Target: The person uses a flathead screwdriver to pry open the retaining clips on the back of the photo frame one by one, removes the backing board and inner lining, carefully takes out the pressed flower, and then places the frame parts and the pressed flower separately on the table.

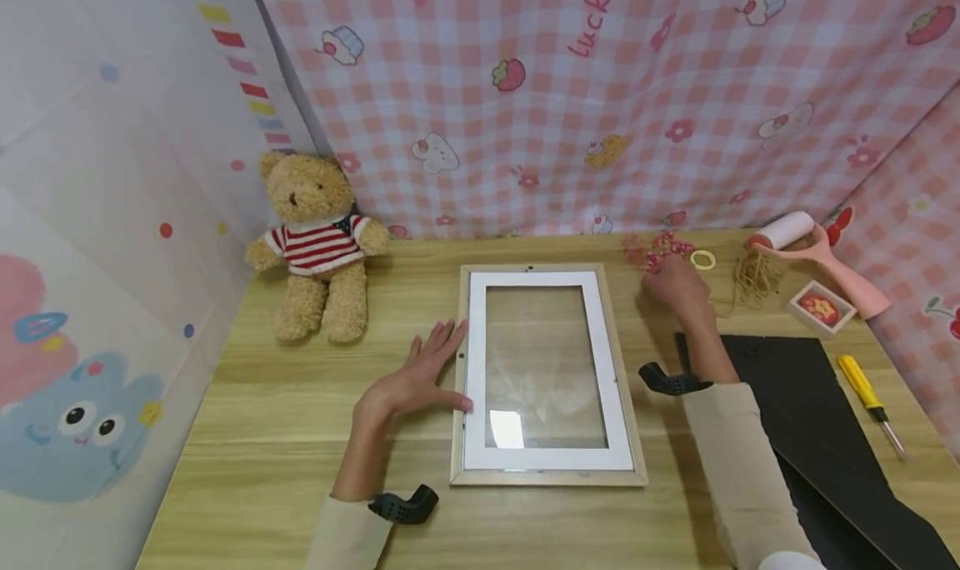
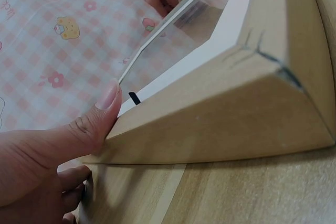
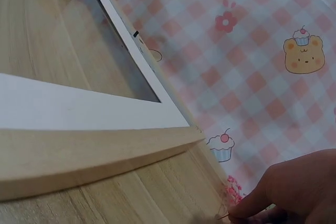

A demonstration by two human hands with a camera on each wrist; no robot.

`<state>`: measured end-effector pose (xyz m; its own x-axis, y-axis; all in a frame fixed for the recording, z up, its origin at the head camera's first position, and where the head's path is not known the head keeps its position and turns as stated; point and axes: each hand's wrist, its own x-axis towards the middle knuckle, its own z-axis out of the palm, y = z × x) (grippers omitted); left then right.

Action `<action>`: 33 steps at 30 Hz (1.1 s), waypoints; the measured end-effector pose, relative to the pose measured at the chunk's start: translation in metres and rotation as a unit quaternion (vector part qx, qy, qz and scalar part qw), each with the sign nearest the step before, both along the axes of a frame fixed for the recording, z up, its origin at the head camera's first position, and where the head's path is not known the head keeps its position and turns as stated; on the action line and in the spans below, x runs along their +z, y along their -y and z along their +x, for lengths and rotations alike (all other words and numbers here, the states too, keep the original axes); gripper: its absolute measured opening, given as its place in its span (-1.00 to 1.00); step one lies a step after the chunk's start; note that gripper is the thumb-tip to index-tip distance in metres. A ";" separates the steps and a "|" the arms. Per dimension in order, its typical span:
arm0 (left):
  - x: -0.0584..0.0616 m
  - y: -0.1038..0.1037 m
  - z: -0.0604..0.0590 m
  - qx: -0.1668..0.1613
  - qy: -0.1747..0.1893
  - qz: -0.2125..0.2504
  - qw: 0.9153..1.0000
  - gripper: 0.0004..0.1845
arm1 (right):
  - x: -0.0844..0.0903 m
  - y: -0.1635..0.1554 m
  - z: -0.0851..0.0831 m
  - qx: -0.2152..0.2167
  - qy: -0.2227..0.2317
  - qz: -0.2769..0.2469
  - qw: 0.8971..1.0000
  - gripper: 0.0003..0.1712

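Your relaxed left hand is steadying the long left side of the light wooden picture frame; your right hand is possibly pinching small red-and-pink pieces beyond its far right corner.

Picture frame lies flat at centre of tabletop. Left hand rests on tabletop, touching frame's left edge. Right hand is behind frame's right rear corner, at the small beads. Teddy bear sits at rear left against backdrop. Lint roller rear right; small box just before it. Dark board right of frame; screwdriver right of board.
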<state>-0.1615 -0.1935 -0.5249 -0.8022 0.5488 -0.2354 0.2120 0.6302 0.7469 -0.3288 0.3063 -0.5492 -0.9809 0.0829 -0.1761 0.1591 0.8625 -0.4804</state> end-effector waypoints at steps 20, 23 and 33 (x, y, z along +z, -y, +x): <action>0.012 -0.005 0.005 0.001 0.000 -0.004 1.000 0.42 | 0.054 0.027 0.052 0.024 -0.091 -0.079 0.992 -0.50; 0.012 -0.005 0.006 0.000 0.000 -0.006 1.000 0.42 | 0.086 0.057 0.095 0.028 -0.195 -0.181 0.964 -0.51; 0.011 -0.005 0.004 0.019 -0.005 -0.013 1.000 0.25 | 0.112 0.100 0.169 0.098 -0.365 -0.262 0.888 -0.53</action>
